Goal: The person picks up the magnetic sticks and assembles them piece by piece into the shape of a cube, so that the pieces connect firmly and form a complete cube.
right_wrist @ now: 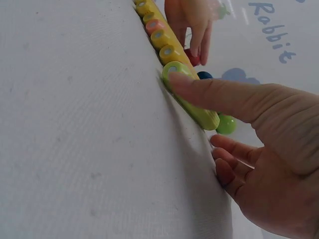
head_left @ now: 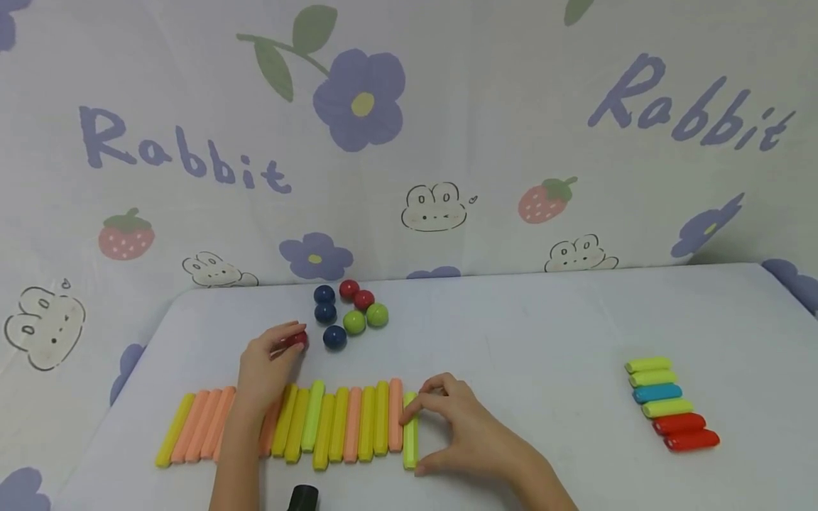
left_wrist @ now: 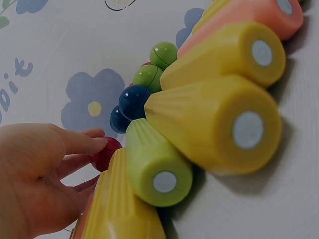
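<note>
Handling of a ball and a rod at a row of colored rods (head_left: 337, 428), which lies on a white-covered counter (head_left: 511, 326) and serves as reference for all positions. The left hand (head_left: 268, 365) reaches over the row and grasps a red ball (head_left: 299, 340) between thumb and fingers, just beyond the row's far side. The right hand (head_left: 469, 429) grasps a light-green rod (head_left: 410, 436) at the row's right end, its thumb against the rod's near end. The row consists of yellow, salmon and light-green rods set side by side; the left forearm hides part of it. Beyond the row are three blue balls (head_left: 325, 313), two red balls (head_left: 363, 299) and two green balls (head_left: 354, 322). Well to the right of the row is a stack-like file of six short pieces (head_left: 657, 392), light green, blue and red. On the row's near side, a black object (head_left: 304, 498) is partly visible.
</note>
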Demonstrator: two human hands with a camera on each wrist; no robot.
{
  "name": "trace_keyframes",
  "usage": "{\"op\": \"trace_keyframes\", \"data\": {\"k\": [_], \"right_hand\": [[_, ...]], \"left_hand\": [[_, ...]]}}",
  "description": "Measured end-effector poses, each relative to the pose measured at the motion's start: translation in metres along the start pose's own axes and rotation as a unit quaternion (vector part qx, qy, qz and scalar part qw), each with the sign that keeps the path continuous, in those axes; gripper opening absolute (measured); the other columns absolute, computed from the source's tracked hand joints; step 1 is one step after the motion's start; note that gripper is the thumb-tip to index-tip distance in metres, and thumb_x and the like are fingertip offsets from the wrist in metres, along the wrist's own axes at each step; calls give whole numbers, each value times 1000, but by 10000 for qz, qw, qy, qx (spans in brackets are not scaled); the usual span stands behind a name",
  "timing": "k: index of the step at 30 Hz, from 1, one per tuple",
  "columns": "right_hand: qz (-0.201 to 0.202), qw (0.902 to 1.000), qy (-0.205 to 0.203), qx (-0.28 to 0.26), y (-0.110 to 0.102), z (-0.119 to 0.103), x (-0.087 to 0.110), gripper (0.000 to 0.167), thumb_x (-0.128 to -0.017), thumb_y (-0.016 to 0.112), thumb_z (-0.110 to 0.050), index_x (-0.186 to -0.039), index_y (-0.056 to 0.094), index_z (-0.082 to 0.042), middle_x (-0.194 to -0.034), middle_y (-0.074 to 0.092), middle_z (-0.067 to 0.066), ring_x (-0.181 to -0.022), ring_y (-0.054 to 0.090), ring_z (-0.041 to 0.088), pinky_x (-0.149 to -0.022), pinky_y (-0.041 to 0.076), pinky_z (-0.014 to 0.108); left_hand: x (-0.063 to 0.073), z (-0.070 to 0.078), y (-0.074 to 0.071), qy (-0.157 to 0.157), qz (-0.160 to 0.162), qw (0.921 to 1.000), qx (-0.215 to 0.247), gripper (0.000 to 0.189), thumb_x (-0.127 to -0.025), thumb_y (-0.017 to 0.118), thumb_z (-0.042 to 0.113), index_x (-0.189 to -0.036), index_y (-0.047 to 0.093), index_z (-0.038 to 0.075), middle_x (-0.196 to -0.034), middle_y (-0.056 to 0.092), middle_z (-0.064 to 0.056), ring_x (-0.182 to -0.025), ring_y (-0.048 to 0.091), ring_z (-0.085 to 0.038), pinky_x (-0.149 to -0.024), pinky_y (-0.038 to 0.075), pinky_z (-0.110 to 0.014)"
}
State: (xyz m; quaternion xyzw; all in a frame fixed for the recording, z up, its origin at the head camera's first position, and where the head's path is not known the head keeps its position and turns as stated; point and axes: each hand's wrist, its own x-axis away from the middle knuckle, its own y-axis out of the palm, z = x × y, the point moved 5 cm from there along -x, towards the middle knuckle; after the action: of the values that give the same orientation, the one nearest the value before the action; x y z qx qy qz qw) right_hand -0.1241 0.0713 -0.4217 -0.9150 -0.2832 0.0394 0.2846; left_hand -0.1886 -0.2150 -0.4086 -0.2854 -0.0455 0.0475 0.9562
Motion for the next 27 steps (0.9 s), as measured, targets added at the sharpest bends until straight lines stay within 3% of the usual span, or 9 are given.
{"op": "trace_keyframes", "data": {"k": [7,12,18,27], "right_hand": [[180,9995,-55,245,-4,0,0,44,-71,98,-13,-102,70,-26,-128,52,4,-123,47,31,-109,45,60],[244,9985,-129,473,-6,1,1,35,-76,96,-15,-99,70,-24,-114,58,-4,-109,52,20,-102,50,45],[97,9987,-180,458,-9,3,2,23,-83,91,-18,-96,72,-23,-93,56,-9,-88,51,9,-80,47,26],[252,9993,-22,-276,-19,7,4,18,-91,85,-22,-103,71,-20,-87,60,-5,-73,50,11,-65,43,23]], "left_hand": [[0,-4,1,-539,-144,9984,-34,43,-104,66,15,-146,62,7,-151,54,-23,-136,53,-43,-115,46,-57],[1,-4,-1,-699,-150,9974,-52,45,-104,68,19,-147,61,9,-151,53,-22,-135,53,-42,-113,47,-56],[4,6,-2,-612,-262,9975,218,48,-103,70,25,-148,61,12,-154,51,-18,-137,53,-40,-111,49,-56],[10,34,-2,-143,-461,9975,516,47,-102,72,28,-145,64,10,-149,58,-13,-134,58,-35,-113,48,-54]]}}
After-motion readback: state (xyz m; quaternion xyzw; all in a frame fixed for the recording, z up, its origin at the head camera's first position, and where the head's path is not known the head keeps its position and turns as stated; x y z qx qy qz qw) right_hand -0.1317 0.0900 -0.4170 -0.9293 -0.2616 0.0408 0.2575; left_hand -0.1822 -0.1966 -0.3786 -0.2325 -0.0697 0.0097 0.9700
